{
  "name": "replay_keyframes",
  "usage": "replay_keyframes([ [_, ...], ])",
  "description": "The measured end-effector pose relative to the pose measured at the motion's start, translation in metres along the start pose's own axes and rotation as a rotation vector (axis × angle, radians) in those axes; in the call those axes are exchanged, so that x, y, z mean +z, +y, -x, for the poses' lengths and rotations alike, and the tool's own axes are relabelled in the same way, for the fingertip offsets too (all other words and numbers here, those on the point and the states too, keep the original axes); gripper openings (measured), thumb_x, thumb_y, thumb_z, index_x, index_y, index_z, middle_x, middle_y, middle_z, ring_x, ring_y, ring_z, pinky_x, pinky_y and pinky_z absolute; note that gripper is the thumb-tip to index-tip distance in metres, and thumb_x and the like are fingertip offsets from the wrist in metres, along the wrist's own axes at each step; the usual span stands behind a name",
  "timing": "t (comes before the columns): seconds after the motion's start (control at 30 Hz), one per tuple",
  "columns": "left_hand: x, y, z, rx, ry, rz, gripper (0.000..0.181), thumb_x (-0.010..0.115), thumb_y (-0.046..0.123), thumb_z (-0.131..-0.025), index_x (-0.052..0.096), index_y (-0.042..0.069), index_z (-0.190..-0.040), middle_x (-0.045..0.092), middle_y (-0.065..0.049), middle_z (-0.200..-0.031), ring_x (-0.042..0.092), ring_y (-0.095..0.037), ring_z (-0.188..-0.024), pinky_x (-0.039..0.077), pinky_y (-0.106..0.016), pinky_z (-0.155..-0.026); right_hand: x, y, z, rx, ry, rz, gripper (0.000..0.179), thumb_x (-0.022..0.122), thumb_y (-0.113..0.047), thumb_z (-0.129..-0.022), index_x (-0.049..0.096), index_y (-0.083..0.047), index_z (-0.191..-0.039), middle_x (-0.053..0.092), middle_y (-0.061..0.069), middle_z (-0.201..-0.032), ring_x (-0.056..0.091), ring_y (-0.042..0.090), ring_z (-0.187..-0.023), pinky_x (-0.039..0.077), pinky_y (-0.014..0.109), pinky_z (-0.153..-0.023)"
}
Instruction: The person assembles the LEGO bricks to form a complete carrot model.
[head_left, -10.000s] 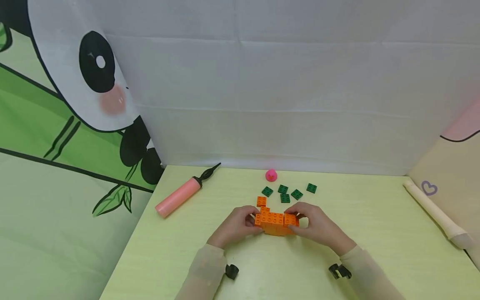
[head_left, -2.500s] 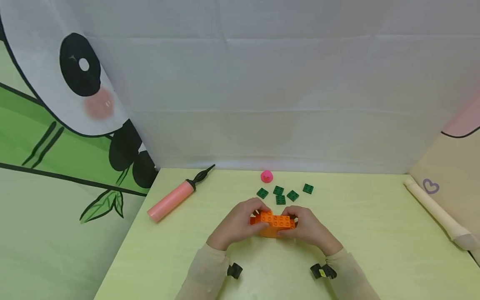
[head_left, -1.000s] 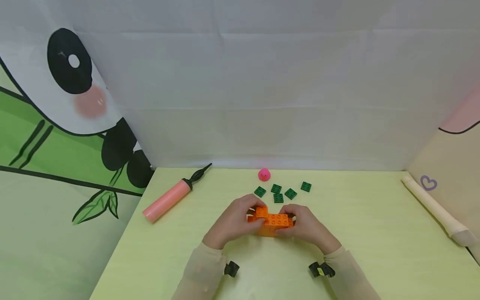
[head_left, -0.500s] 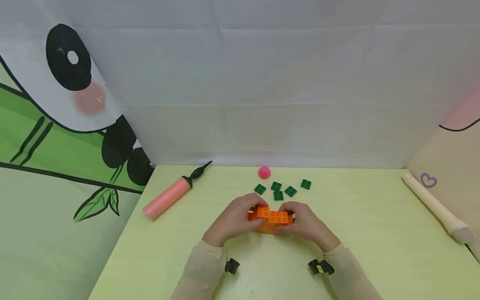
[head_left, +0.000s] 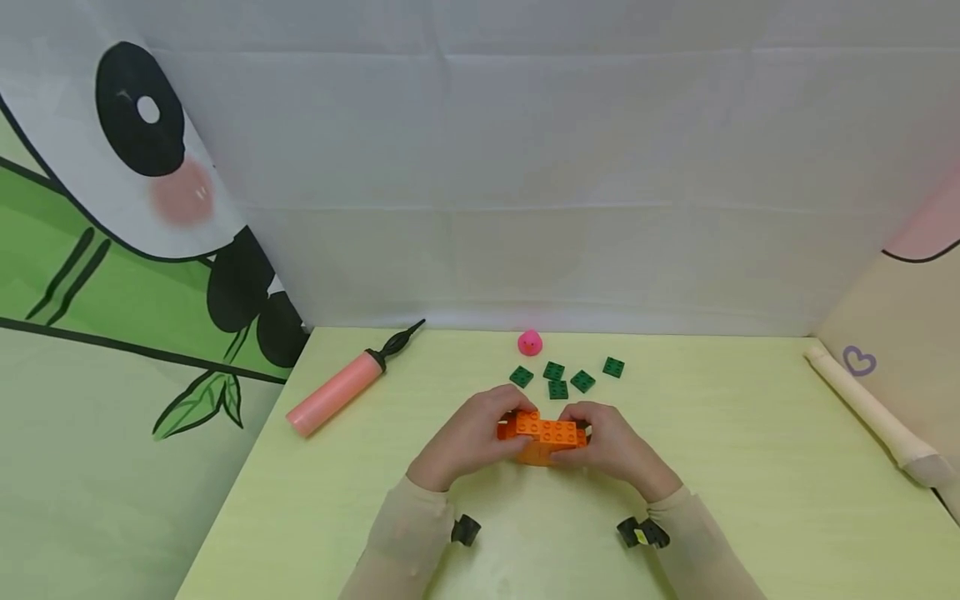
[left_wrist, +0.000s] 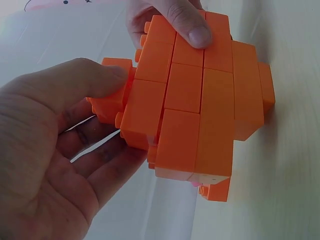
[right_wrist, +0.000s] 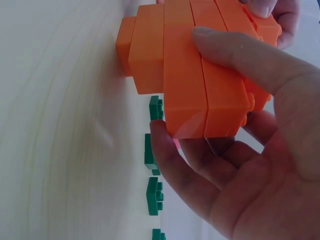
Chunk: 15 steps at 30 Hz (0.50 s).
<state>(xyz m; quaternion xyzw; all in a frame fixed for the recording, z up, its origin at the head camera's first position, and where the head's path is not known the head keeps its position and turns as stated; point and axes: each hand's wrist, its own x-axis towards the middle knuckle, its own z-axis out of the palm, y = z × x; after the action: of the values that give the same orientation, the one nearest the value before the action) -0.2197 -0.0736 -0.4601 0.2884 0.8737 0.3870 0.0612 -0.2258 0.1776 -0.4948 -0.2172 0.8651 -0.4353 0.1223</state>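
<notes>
Both hands hold a stepped build of orange toy bricks (head_left: 558, 433) low over the pale table. My left hand (head_left: 468, 437) pinches a small orange brick (left_wrist: 112, 80) on the build's top, at its left part, thumb on the near side. My right hand (head_left: 618, 450) grips the right part, its thumb (right_wrist: 225, 45) pressed on the near face and its fingers behind. Narrower orange bricks (right_wrist: 145, 50) form the underside. In the left wrist view another orange brick (left_wrist: 218, 190) shows past the far end; whether it is attached I cannot tell.
Several green bricks (head_left: 557, 389) lie loose behind the hands. A pink rubber duck (head_left: 529, 342) stands near the back wall. A pink hand pump (head_left: 337, 392) with a black nozzle lies at left. A cream roll (head_left: 870, 412) lies along the right edge.
A loose orange brick that lay behind the build ten seconds ago is gone from there. A small brick now stands raised on the build's left part. Over the last second the hands barely move.
</notes>
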Motion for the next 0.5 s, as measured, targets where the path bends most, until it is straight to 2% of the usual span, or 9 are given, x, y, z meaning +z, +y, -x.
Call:
replay_keyframes([
  [0.33, 0.0008, 0.0034, -0.0016, 0.048, 0.007, -0.070, 0.026, 0.079, 0.011, -0.092, 0.070, 0.012, -0.116, 0.063, 0.007, -0.106, 0.058, -0.013, -0.090, 0.055, -0.025, -0.085, -0.0008, -0.0004, 0.0001, 0.004, 0.006, 0.016, 0.027, 0.092, -0.023, -0.082, 0.070, -0.019, -0.097, 0.063, -0.006, -0.090, 0.058, 0.020, -0.087, 0.051, 0.036, -0.078],
  [0.5, -0.0002, 0.0035, -0.0011, 0.030, -0.005, -0.050, 0.027, 0.079, 0.012, -0.093, 0.070, 0.012, -0.118, 0.063, 0.006, -0.107, 0.059, -0.013, -0.092, 0.055, -0.028, -0.087, -0.0006, 0.0001, -0.0003, 0.009, 0.002, 0.009, 0.027, 0.092, -0.024, -0.082, 0.070, -0.019, -0.097, 0.063, -0.006, -0.090, 0.057, 0.020, -0.087, 0.051, 0.036, -0.078],
])
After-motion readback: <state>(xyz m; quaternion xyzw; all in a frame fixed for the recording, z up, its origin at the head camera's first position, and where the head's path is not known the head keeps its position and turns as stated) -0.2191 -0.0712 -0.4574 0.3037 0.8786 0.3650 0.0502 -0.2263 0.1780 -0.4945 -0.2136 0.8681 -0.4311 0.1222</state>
